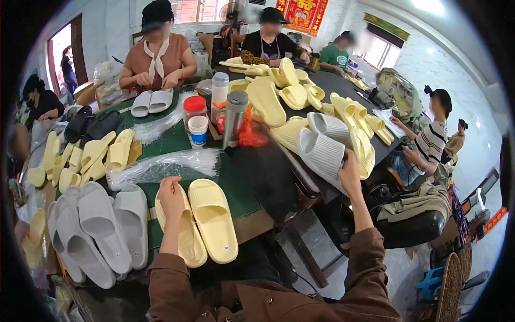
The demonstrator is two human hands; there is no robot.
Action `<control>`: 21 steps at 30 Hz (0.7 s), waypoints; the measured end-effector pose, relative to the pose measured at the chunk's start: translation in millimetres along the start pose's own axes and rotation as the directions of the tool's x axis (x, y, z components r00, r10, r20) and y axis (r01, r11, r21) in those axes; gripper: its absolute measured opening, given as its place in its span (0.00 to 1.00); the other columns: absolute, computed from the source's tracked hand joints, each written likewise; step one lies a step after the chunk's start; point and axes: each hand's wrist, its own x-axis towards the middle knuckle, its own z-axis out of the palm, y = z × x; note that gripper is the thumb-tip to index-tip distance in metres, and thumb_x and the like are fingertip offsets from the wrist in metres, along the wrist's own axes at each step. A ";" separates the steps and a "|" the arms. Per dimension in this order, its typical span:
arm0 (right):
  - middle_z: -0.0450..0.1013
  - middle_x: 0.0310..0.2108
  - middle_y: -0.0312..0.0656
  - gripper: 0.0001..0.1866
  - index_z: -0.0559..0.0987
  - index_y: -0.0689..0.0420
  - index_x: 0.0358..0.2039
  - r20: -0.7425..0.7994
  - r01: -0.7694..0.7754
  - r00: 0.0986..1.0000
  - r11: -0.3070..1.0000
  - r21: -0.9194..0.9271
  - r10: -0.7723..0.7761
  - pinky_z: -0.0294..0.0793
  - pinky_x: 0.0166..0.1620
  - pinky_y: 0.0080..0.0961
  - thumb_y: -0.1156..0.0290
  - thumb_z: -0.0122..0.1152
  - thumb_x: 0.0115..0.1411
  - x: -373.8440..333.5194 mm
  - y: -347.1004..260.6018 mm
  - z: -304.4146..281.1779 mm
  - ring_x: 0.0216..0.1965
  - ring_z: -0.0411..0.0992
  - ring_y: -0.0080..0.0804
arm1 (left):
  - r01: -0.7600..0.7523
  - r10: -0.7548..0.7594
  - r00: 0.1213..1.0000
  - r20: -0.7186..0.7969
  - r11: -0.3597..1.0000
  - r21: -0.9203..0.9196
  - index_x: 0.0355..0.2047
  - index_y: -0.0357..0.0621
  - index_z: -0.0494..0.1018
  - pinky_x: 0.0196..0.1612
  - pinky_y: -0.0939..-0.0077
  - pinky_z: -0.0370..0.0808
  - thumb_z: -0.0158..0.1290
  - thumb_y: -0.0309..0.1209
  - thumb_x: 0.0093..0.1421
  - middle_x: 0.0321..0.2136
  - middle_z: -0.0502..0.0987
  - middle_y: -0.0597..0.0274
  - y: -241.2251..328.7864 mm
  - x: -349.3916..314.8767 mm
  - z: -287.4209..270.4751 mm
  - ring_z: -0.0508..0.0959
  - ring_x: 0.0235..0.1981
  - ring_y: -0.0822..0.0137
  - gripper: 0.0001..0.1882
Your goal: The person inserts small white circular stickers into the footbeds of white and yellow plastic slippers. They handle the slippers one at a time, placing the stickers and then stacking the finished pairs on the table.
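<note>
In front of me a pair of pale yellow slippers lies side by side on the green table mat, soles toward me. My left hand (pixel 171 199) is closed at the strap of the left yellow slipper (pixel 191 241); its fingertips are partly hidden. The right yellow slipper (pixel 220 236) lies untouched beside it. Out to the right, my right hand (pixel 350 174) grips the edge of a light grey slipper (pixel 321 152), raised and tilted by the yellow pile. A second grey slipper (pixel 328 125) shows just behind it.
Several grey slippers (pixel 102 225) stand at my left, with yellow ones (pixel 91 153) beyond. Bundled clear plastic strands (pixel 169 169) lie ahead. A steel tumbler (pixel 235 118), paper cups (pixel 198 130) and a red-lidded jar (pixel 194 107) stand mid-table. Co-workers sit around the tables.
</note>
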 end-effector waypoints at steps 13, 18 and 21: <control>0.73 0.42 0.41 0.15 0.71 0.60 0.49 -0.143 0.093 0.987 0.991 0.096 -0.079 0.67 0.50 0.30 0.67 0.40 0.69 55.5 22.7 22.4 0.44 0.70 0.33 | -0.046 0.046 0.999 -0.010 0.999 0.030 0.34 0.34 0.75 0.39 0.73 0.72 0.45 0.16 0.57 0.33 0.75 0.54 -7.6 0.9 -0.6 0.76 0.34 0.61 0.09; 0.73 0.39 0.39 0.08 0.75 0.62 0.40 0.169 -0.273 0.962 0.749 0.604 0.214 0.68 0.42 0.20 0.75 0.51 0.63 64.3 -32.1 21.0 0.40 0.68 0.19 | -0.022 0.021 1.000 0.019 0.999 0.037 0.34 0.33 0.75 0.41 0.73 0.73 0.45 0.15 0.56 0.33 0.75 0.54 0.3 0.7 0.6 0.77 0.35 0.61 0.10; 0.72 0.36 0.34 0.08 0.74 0.63 0.41 0.096 -0.123 0.992 0.738 0.663 0.079 0.66 0.43 0.17 0.77 0.52 0.61 64.7 -48.8 24.6 0.39 0.67 0.19 | -0.055 0.053 0.998 -0.046 0.998 -0.036 0.34 0.34 0.75 0.42 0.72 0.73 0.44 0.14 0.54 0.33 0.75 0.54 -3.6 2.4 4.1 0.77 0.36 0.61 0.11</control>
